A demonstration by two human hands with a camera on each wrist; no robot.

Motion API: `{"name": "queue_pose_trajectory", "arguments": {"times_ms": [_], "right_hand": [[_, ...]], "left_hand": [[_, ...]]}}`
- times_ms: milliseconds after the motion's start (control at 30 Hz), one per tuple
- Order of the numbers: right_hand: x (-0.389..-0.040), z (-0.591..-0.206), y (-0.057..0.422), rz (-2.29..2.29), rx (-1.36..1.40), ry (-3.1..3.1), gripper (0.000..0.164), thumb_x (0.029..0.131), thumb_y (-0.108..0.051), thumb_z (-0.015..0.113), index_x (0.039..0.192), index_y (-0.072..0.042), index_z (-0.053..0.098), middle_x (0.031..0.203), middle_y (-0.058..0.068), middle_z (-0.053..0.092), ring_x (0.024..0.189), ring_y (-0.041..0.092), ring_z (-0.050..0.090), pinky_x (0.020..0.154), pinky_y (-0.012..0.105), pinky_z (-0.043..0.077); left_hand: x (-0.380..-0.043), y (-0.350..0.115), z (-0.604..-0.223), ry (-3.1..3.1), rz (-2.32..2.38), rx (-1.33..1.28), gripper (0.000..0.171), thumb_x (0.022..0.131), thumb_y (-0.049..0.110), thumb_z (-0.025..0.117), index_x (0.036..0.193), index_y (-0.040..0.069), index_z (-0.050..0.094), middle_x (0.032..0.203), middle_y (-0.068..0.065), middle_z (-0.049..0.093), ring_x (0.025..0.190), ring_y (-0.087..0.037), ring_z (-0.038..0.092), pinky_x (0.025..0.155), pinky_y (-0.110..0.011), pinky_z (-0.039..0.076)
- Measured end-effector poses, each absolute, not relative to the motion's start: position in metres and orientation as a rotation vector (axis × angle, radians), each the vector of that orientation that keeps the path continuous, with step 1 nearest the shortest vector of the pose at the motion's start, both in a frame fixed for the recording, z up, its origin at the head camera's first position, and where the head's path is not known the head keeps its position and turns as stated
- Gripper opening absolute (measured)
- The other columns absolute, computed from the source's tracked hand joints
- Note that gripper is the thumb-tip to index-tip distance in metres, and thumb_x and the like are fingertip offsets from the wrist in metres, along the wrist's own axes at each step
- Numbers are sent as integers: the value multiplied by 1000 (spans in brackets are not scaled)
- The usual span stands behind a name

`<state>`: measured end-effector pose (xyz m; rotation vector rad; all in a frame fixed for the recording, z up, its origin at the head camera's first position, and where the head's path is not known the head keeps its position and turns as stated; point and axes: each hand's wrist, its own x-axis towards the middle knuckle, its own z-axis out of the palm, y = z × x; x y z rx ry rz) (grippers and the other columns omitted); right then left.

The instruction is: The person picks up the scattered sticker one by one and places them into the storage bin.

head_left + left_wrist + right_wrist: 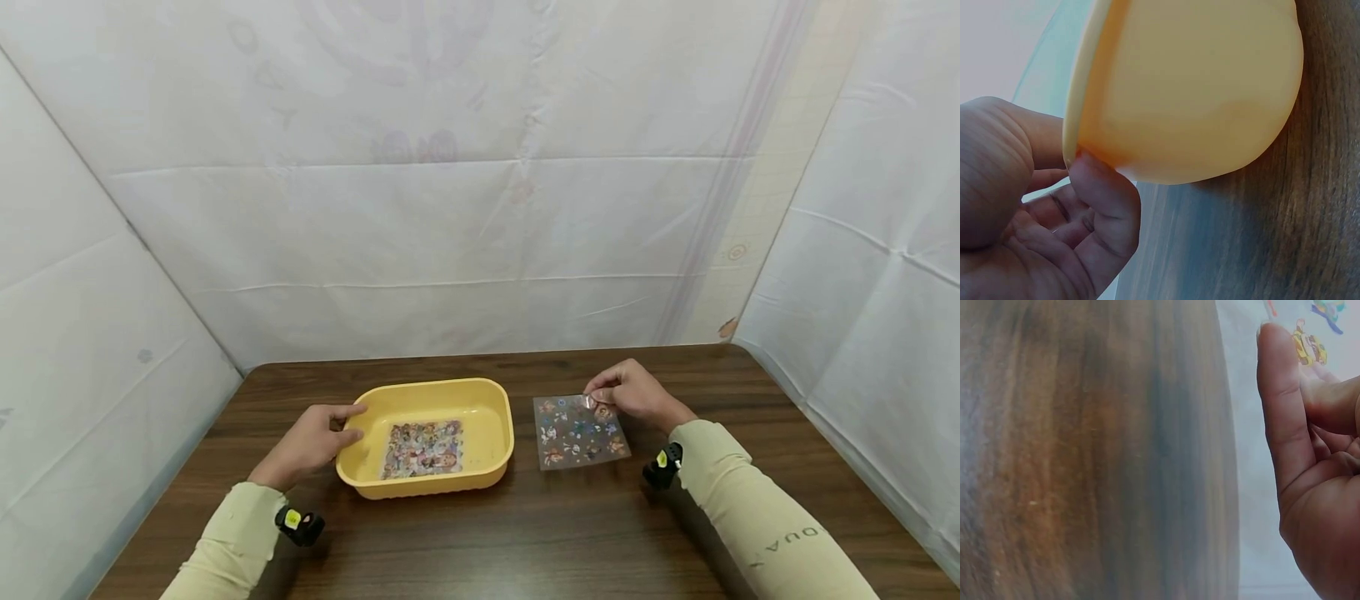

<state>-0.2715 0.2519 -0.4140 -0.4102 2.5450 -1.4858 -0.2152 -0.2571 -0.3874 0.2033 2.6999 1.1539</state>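
Note:
My left hand (309,439) grips the left rim of a yellow plastic basin (442,483). In the left wrist view, the fingers and thumb of that hand (1100,200) pinch the basin's edge (1197,94). Flat on the basin's floor lies a clear sticker sheet (423,450) crowded with colourful cartoon figures. To the right of the basin, my right hand (633,390) pinches the far right corner of another transparent sticker sheet (577,433) with small scattered figures. The right wrist view catches that hand (1310,437) and a bit of the sheet's printed figures (1310,347).
Everything rests on or above a dark wood-grain table (480,550). A whitish cloth wall (450,250) rises behind its far edge, with more cloth on the left and right. Black wrist cameras (300,525) sit at both cuffs.

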Motion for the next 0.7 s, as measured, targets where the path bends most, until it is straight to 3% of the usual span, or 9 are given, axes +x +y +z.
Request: {"name": "queue_pose_trajectory", "arguments": {"times_ms": [233, 700], "right_hand": [[-269, -403, 252, -1499, -415, 2534, 17, 99, 3, 62, 104, 11, 77, 81, 12, 76, 63, 9, 62, 55, 26, 51], [-269, -385, 258, -1383, -371, 2636, 18, 101, -3, 62, 104, 3, 79, 83, 7, 74, 65, 14, 57, 57, 30, 50]], "left_hand": [[-215, -258, -385, 2706, 1144, 203, 49, 102, 7, 63, 149, -5, 53, 147, -36, 51, 88, -20, 62, 63, -29, 54], [-215, -258, -390, 2698, 1164, 208, 49, 102, 7, 63, 149, -4, 53, 143, -34, 55, 81, -21, 62, 61, -30, 53]]}}
